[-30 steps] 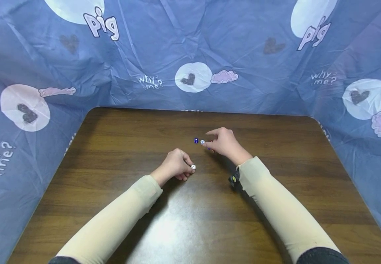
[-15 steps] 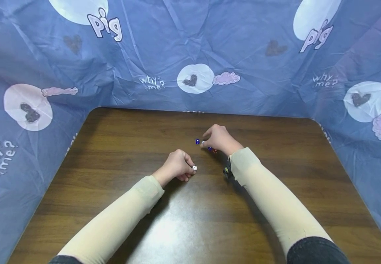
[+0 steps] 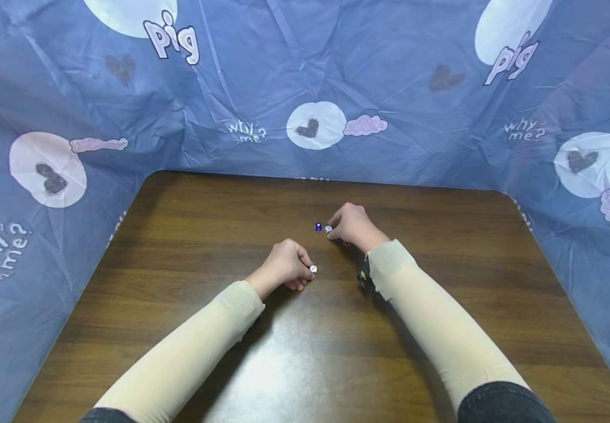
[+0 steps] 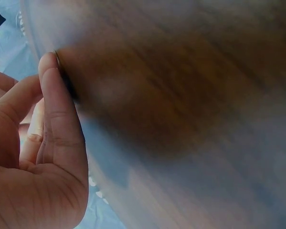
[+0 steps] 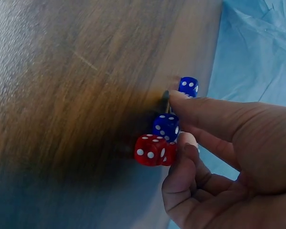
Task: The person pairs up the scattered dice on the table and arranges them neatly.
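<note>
My left hand (image 3: 286, 264) pinches a white die (image 3: 313, 269) between thumb and index finger, low over the brown table. In the left wrist view the die is hidden behind the fingers (image 4: 61, 109). My right hand (image 3: 354, 226) has its thumb and index finger around another white die (image 3: 328, 229) near the table's back. Just left of that die sits a blue die (image 3: 318, 226). The right wrist view has one blue die (image 5: 188, 86) beyond the thumb, a second blue die (image 5: 165, 127) nearer, and two red dice (image 5: 151, 150) below it, one partly covered.
The wooden table (image 3: 204, 223) has rounded back corners. A blue printed cloth (image 3: 262, 76) hangs behind it and along both sides. Bright glare lies on the table's front middle. A dark device (image 3: 364, 276) is strapped at my right wrist.
My right hand has moved slightly left, and its index finger and thumb have closed in around the white die. The left hand holds its die almost still. The view has shifted slightly.
</note>
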`<action>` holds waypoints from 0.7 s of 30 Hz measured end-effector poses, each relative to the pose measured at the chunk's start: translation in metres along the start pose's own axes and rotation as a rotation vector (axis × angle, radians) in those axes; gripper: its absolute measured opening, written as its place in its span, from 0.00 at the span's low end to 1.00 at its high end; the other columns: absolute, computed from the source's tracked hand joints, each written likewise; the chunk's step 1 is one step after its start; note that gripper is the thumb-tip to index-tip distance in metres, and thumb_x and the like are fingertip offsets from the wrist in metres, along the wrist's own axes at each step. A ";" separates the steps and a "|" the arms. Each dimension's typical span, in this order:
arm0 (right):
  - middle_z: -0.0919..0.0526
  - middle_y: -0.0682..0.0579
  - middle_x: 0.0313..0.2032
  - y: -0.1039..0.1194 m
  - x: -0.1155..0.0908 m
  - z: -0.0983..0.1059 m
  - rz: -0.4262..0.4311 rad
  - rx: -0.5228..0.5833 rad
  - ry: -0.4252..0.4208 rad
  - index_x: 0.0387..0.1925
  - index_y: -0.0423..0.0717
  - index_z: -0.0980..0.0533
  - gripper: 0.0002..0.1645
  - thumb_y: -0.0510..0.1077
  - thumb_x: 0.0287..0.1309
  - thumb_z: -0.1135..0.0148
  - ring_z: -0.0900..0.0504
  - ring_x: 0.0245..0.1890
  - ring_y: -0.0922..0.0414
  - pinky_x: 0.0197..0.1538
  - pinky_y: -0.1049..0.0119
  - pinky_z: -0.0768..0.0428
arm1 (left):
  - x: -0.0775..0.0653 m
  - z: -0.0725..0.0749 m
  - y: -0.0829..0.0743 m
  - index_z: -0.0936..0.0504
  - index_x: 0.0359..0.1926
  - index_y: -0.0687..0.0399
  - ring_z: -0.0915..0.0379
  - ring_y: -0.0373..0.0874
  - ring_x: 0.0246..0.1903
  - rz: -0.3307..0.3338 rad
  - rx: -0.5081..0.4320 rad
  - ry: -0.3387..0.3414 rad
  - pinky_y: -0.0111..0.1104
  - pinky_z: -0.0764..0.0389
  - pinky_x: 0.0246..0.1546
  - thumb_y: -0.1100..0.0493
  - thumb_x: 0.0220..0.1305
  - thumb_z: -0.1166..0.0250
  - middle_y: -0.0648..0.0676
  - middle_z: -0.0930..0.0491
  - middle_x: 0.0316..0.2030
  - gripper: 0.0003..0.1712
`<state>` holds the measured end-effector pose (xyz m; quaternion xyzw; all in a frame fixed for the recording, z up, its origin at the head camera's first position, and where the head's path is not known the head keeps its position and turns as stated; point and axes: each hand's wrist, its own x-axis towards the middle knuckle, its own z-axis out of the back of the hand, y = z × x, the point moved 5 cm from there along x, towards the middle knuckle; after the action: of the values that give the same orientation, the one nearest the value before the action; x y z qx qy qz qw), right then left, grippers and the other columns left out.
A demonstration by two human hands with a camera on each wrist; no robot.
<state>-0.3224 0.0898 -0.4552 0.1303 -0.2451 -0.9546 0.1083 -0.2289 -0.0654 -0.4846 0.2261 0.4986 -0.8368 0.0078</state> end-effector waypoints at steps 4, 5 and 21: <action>0.11 0.49 0.44 -0.002 0.001 -0.001 -0.019 0.016 -0.013 0.46 0.45 0.12 0.17 0.41 0.52 0.21 0.18 0.46 0.49 0.57 0.58 0.21 | -0.001 0.000 0.000 0.13 0.28 0.62 0.19 0.48 0.14 -0.010 -0.002 -0.003 0.37 0.14 0.16 0.72 0.54 0.24 0.61 0.17 0.18 0.06; 0.11 0.48 0.45 -0.002 0.001 -0.001 -0.021 0.018 -0.014 0.46 0.45 0.12 0.17 0.41 0.52 0.21 0.18 0.44 0.50 0.57 0.59 0.21 | -0.001 0.000 0.000 0.13 0.28 0.62 0.19 0.48 0.14 -0.008 -0.003 -0.003 0.37 0.14 0.16 0.72 0.54 0.24 0.61 0.17 0.18 0.06; 0.13 0.50 0.31 -0.007 0.000 -0.005 -0.083 0.078 -0.004 0.39 0.43 0.11 0.09 0.39 0.55 0.22 0.17 0.20 0.57 0.25 0.66 0.16 | -0.004 0.000 -0.003 0.13 0.29 0.63 0.19 0.48 0.15 -0.011 0.011 0.003 0.37 0.14 0.17 0.72 0.54 0.24 0.60 0.17 0.18 0.05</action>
<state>-0.3223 0.0938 -0.4628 0.1428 -0.2768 -0.9482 0.0628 -0.2257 -0.0645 -0.4804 0.2247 0.4950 -0.8393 0.0011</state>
